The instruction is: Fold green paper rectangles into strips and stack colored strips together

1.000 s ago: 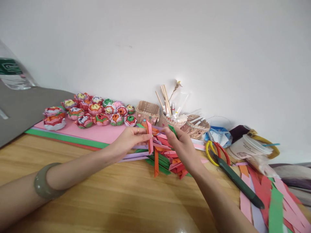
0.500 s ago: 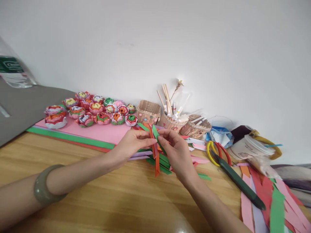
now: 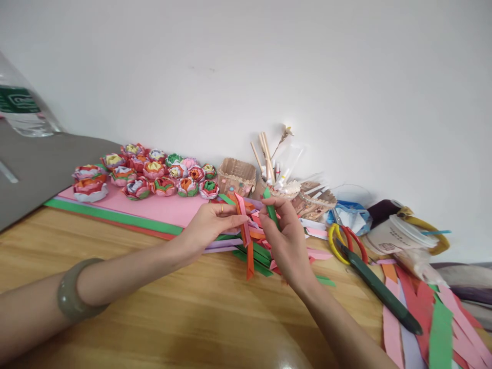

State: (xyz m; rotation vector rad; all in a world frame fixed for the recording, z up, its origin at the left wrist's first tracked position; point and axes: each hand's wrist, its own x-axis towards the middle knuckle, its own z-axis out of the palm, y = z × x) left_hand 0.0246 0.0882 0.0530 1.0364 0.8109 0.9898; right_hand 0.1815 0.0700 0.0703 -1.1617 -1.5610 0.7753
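My left hand (image 3: 209, 228) pinches folded paper strips (image 3: 242, 220), pink and orange-red, between thumb and fingers. To its right, my right hand (image 3: 286, 238) is closed on a green folded paper strip (image 3: 271, 209), held apart from the pink and orange ones. Below and behind both hands lies a heap of folded strips (image 3: 255, 259) in green, orange, pink and lilac on the wooden table (image 3: 184, 318). My right hand hides part of this heap.
Several paper flowers (image 3: 163, 186) stand on pink paper sheets (image 3: 169, 210) at the left. Small wooden-stick baskets (image 3: 236, 177) line the wall. Right lie scissors (image 3: 348, 241), a dark green cutter-like tool (image 3: 380, 289), a white tub (image 3: 400, 233) and loose paper strips (image 3: 440, 328).
My right hand has drawn the green strip to the right, away from the strips in my left hand. My left hand stays nearly in place.
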